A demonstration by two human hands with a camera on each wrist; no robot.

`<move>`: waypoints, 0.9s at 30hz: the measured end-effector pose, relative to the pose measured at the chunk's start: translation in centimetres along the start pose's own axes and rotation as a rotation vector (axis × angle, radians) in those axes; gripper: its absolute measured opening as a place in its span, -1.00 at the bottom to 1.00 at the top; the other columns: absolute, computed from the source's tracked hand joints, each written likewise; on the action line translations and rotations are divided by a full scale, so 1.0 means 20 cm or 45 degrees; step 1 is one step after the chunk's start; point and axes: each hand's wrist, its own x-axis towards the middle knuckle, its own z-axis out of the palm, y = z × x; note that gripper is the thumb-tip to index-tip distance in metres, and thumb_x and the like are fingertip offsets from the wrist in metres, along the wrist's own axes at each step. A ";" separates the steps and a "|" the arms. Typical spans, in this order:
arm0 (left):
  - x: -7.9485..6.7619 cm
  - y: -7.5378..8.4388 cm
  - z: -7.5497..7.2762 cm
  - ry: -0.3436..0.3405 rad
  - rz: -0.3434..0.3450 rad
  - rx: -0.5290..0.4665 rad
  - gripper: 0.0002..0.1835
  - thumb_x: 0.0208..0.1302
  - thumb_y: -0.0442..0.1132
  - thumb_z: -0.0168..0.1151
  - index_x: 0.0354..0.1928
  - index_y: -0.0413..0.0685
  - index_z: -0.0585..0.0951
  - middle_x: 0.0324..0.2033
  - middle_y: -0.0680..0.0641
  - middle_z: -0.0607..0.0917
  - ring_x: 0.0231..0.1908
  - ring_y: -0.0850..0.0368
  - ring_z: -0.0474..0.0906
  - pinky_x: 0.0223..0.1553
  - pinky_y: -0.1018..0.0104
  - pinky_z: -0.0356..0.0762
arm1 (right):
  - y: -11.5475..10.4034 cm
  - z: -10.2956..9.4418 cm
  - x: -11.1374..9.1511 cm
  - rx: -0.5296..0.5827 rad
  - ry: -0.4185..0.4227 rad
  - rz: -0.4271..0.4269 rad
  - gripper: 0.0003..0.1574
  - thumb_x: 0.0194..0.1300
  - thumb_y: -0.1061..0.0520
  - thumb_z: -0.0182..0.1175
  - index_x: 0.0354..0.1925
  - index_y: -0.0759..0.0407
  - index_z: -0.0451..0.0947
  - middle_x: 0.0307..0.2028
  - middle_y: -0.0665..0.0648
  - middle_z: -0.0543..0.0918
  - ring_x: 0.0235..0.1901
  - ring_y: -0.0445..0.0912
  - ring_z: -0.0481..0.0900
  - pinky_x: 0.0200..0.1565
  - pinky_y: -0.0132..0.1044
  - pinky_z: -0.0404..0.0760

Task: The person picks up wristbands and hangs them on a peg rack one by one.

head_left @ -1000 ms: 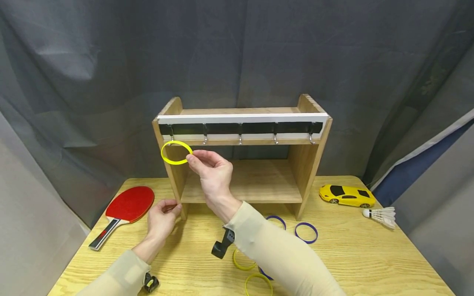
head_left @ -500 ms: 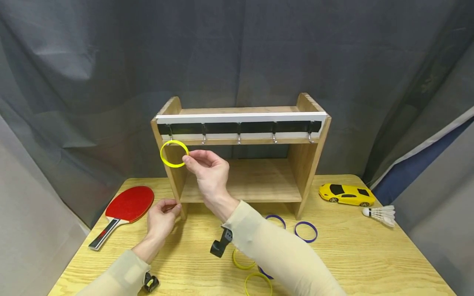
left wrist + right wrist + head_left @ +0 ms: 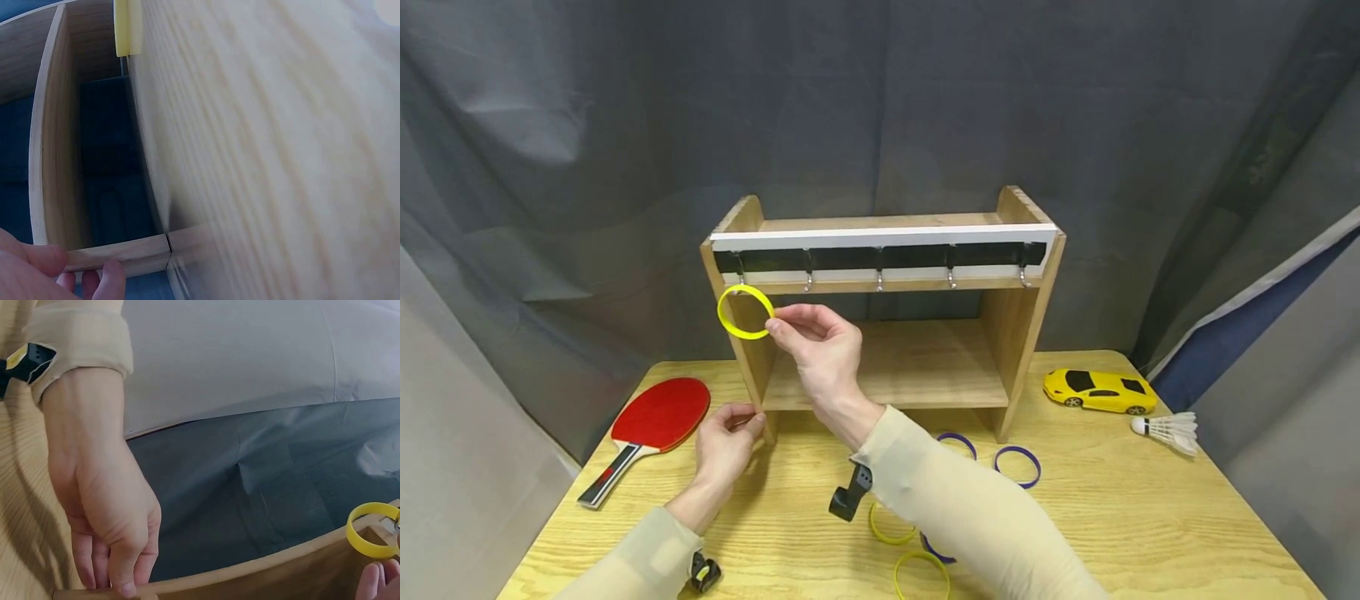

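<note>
In the head view, a small wooden shelf (image 3: 917,367) stands on the table with a row of metal hooks along its front rail. My right hand (image 3: 826,358) pinches a yellow wristband-like ring (image 3: 741,335) between thumb and fingers, just below and in front of the leftmost hook (image 3: 742,277). Whether the ring touches that hook is unclear. My left hand (image 3: 727,442) grips the lower part of the shelf's left side panel (image 3: 751,375). In the right wrist view, thumb and fingers of the left hand (image 3: 109,512) lie on either side of the panel's edge.
Loose yellow rings (image 3: 891,542) and purple rings (image 3: 1039,471) lie in front of the shelf, partly behind my right forearm. A red table tennis bat (image 3: 662,414) is at left. To the right lie a yellow toy car (image 3: 1101,392) and a shuttlecock (image 3: 1172,432). Grey curtains (image 3: 880,100) hang behind.
My right hand has moved slightly left with the yellow ring, which has turned to face the camera more. My left hand keeps its grip on the panel. The view has shifted a little.
</note>
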 end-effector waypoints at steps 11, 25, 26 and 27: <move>0.01 0.01 0.01 -0.008 -0.025 -0.070 -0.73 0.52 -0.36 0.42 0.15 -0.34 0.72 0.05 -0.29 0.87 -0.21 0.41 0.71 -0.14 0.55 0.76 | -0.11 -0.40 -0.10 -0.187 -0.175 -0.068 -0.66 0.34 0.44 0.53 0.03 0.60 0.70 -0.15 -0.04 0.95 -0.14 -0.21 0.92 0.05 -0.33 0.91; 0.01 0.00 0.00 -0.018 -0.044 -0.089 -0.71 0.50 -0.35 0.45 0.15 -0.35 0.72 -0.02 -0.20 0.89 -0.23 0.40 0.73 -0.15 0.55 0.76 | -0.36 -1.46 -0.29 -0.891 -0.126 0.196 -0.60 0.50 0.29 0.47 0.15 0.57 0.67 -0.16 -0.19 0.92 -0.20 -0.32 0.88 -0.12 -0.34 0.92; 0.01 0.01 0.00 -0.020 -0.047 -0.095 -0.71 0.50 -0.35 0.45 0.15 -0.35 0.72 -0.01 -0.21 0.89 -0.23 0.39 0.73 -0.15 0.55 0.77 | -0.37 -1.53 -0.30 -0.958 -0.094 0.259 -0.57 0.50 0.25 0.48 0.17 0.55 0.67 -0.15 -0.15 0.93 -0.20 -0.33 0.87 -0.14 -0.34 0.92; 0.01 0.01 -0.01 -0.023 -0.050 -0.102 -0.71 0.50 -0.35 0.45 0.16 -0.36 0.72 0.00 -0.24 0.89 -0.22 0.38 0.73 -0.14 0.53 0.78 | -0.37 -1.60 -0.31 -1.018 -0.073 0.312 -0.55 0.50 0.23 0.49 0.19 0.53 0.67 -0.12 -0.08 0.93 -0.20 -0.33 0.87 -0.15 -0.34 0.91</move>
